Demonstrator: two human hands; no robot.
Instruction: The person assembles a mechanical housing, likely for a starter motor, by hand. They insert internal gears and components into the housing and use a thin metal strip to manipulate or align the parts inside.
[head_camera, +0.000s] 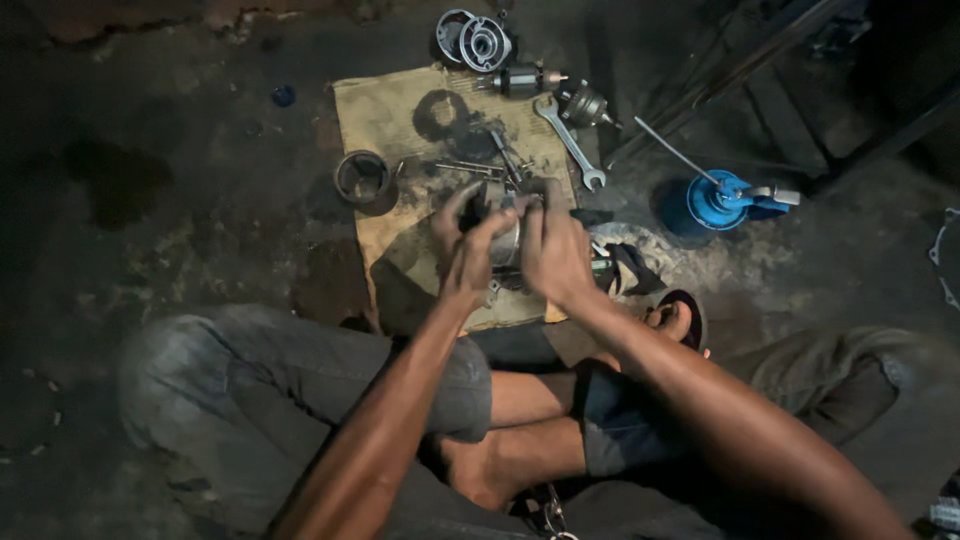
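Metal motor housing (507, 245) held over stained cardboard sheet (400, 120) | left hand (468, 240) clasps its near side, fingers curled | right hand (553, 250) grips opposite side, wrist bent down | spanner (568, 140) lies beyond.

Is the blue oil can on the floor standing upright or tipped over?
Upright: the blue oil can sits on its base, round top facing the camera, thin spout angling up-left.

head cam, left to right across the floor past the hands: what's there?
metal ring → left hand → right hand → spanner → blue oil can
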